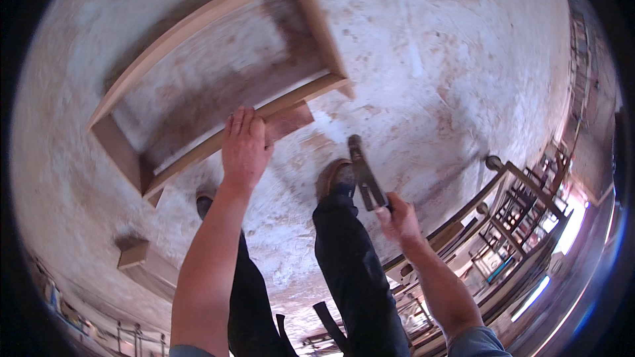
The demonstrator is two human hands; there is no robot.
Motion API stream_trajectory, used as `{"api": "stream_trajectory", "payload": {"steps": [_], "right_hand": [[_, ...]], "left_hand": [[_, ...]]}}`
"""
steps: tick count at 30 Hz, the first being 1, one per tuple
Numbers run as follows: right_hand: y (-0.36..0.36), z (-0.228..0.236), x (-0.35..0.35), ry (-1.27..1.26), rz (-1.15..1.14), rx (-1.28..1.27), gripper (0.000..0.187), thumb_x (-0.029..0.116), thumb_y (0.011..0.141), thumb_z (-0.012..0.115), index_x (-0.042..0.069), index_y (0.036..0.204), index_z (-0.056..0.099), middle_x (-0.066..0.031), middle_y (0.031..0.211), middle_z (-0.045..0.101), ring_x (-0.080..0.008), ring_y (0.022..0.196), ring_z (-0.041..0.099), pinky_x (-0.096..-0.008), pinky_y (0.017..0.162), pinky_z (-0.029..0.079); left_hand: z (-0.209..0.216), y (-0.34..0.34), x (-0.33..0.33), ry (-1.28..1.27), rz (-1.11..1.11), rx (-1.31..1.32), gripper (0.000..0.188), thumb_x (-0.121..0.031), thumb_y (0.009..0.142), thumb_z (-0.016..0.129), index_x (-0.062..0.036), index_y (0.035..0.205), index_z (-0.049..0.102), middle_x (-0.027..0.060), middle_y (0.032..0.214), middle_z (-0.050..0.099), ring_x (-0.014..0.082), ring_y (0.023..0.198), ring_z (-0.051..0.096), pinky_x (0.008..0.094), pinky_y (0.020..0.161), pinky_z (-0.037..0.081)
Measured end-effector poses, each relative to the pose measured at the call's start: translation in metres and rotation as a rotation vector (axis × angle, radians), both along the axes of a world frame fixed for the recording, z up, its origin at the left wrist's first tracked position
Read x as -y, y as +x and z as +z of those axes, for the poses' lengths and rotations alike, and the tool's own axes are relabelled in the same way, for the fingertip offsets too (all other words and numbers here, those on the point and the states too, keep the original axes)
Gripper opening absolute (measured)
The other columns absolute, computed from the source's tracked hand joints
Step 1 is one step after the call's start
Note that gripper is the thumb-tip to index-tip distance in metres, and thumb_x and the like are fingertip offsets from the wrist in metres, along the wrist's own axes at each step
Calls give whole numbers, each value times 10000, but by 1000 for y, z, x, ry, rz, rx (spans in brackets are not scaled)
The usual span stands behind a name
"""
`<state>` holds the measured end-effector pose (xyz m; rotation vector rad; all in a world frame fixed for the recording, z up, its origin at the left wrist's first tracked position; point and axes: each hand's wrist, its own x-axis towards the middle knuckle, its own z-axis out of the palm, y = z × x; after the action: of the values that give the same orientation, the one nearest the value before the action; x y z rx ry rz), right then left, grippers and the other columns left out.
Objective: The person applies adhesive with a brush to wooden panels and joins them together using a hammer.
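Note:
A rectangular wooden frame (198,18), open in the middle, stands tilted on the pale, stained floor ahead of me. My left hand (246,149) is closed over its near rail, fingers curled across the top edge. Beside that hand a short flat piece of wood (291,121) sticks out from under the rail. My right hand (399,219) grips one end of a dark, long tool (365,172), which points away from me. The tool's exact kind does not show clearly. It is held apart from the frame, above my right shoe.
Both of my feet are on the floor, the right shoe (338,177) near the frame. A metal rack (509,218) loaded with many small items stands at the right. At the lower left lies another wooden piece (133,254). More shelving lines the right edge.

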<state>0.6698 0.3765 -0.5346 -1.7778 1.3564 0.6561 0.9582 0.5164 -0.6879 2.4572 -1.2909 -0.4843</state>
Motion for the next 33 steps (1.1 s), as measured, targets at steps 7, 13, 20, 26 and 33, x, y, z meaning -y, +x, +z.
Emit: {"api": "stream_trajectory", "payload": {"steps": [7, 13, 20, 26, 33], "right_hand": [[24, -27, 25, 34, -95, 235, 500, 487, 901, 589, -6, 982, 590, -238, 709, 592, -430, 714, 627, -442, 617, 494], [43, -38, 51, 49, -147, 465, 510, 489, 894, 595, -15, 966, 580, -245, 720, 587, -448, 722, 610, -442, 622, 493], [53, -93, 64, 42, -68, 250, 490, 486, 879, 597, 2, 950, 609, -249, 729, 613, -454, 738, 615, -475, 656, 496], [47, -88, 58, 35, -61, 357, 491, 481, 880, 593, -3, 958, 606, -272, 756, 611, -464, 787, 611, -482, 686, 500], [37, -83, 60, 23, -91, 394, 503, 494, 895, 564, -2, 972, 603, -263, 752, 600, -460, 765, 599, -471, 680, 487]], "left_hand": [[-5, -23, 94, 137, -63, -110, 366, -210, 689, 774, -51, 907, 527, 153, 984, 643, 324, 956, 619, 432, 858, 489], [-13, -32, 106, 333, -81, -52, 324, -207, 710, 767, -61, 865, 523, 128, 848, 632, 303, 867, 632, 412, 786, 507], [-9, -29, 110, 348, -119, -30, 361, -222, 700, 778, -65, 882, 509, 129, 826, 629, 307, 831, 637, 421, 766, 513], [-12, -31, 107, 333, -107, -31, 389, -222, 681, 790, -60, 886, 502, 136, 844, 623, 319, 844, 632, 425, 776, 509], [-5, -33, 114, 361, -99, -50, 373, -232, 691, 784, -66, 876, 506, 127, 840, 616, 312, 846, 631, 421, 778, 508]]}}
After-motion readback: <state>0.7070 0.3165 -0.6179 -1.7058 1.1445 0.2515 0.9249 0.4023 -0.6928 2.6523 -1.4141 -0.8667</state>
